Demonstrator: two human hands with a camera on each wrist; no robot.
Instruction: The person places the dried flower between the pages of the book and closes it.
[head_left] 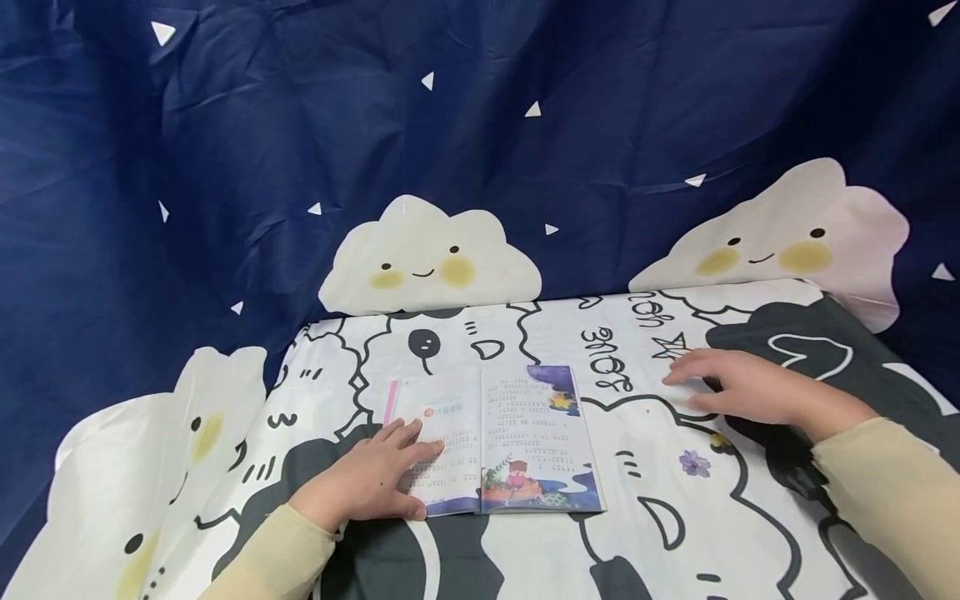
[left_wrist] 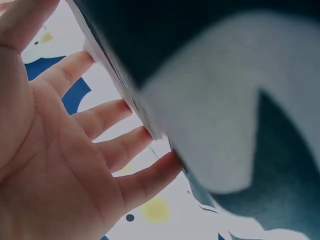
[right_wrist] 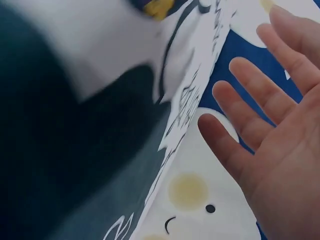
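An open book (head_left: 525, 446) lies flat on the patterned cloth, with text on both pages and coloured drawings on the right one. My left hand (head_left: 367, 477) rests on the left page's outer, lower part, fingers spread and nearly straight. In the left wrist view, the fingertips of that left hand (left_wrist: 75, 145) touch along the book's edge. My right hand (head_left: 750, 390) hovers over the cloth to the right, holding nothing. Its fingers look relaxed and spread in the right wrist view. Below it on the cloth lie a purple flower (head_left: 694, 463) and a small yellow flower (head_left: 720, 442).
A white cloth (head_left: 540, 567) with black cartoon drawings and lettering covers the table. Behind it hangs a dark blue curtain (head_left: 480, 125) with white triangles and smiling clouds. Another cloud (head_left: 150, 467) is on the fabric at the left side.
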